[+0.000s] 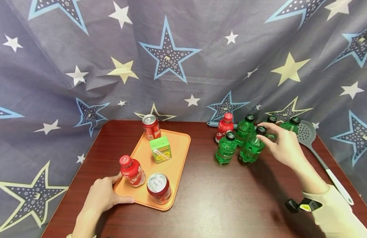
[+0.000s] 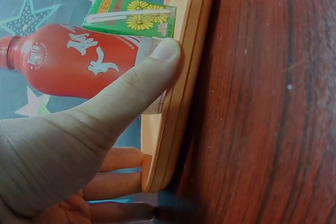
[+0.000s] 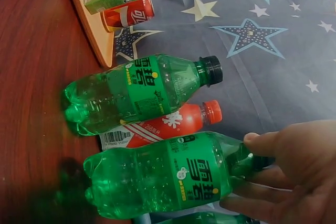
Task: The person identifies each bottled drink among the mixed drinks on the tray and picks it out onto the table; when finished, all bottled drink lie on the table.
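At the near left corner of the orange tray (image 1: 180, 145), my left hand (image 1: 101, 195) holds the rim, thumb along the front edge and fingers round the side. A red bottle (image 1: 133, 172) stands on the tray beside that hand. Also on the tray are a red can (image 1: 159, 190), a green juice box (image 1: 161, 150) with a straw, and another red can (image 1: 151, 127) at the back. My right hand (image 1: 280, 142) pinches a green soda bottle (image 3: 163, 174) at its neck, just below the black cap. A second green soda bottle (image 3: 131, 95) stands left of it.
More green bottles (image 1: 245, 129) and a red bottle (image 1: 224, 127) cluster behind the right hand's bottle. A skimmer (image 1: 320, 162) with a white handle lies along the table's right side. Behind the wooden table (image 1: 207, 198) hangs a grey star-patterned curtain (image 1: 183, 96).
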Tool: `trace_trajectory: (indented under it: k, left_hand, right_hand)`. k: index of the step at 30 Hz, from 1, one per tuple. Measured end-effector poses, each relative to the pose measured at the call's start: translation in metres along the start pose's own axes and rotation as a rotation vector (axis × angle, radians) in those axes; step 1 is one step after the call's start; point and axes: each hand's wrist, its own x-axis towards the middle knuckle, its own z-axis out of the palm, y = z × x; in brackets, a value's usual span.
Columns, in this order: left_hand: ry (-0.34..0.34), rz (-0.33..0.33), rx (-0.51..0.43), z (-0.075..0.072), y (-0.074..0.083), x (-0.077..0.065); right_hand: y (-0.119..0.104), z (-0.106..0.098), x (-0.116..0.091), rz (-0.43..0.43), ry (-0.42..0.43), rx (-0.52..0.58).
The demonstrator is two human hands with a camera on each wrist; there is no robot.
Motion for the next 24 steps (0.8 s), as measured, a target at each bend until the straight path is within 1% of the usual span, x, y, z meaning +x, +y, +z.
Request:
trace_trajectory:
  k: [7, 13, 20, 24]
  left_hand:
    - [0.005, 0.016, -0.001, 0.000, 0.000, 0.001]
    - [0.001, 0.011, -0.001, 0.001, 0.000, 0.000]
    - [0.008, 0.021, 0.003, 0.001, 0.000, 0.000]
    - [0.006, 0.013, 0.005, 0.000, 0.001, 0.000]
  right_hand:
    - [0.000, 0.003, -0.005, 0.003, -0.011, 0.010]
    - [0.002, 0.008, -0.009, -0.003, -0.023, 0.035]
    - [0.005, 0.012, -0.013, -0.005, -0.020, 0.048]
    - [0.006, 0.013, -0.014, -0.015, -0.015, 0.055]
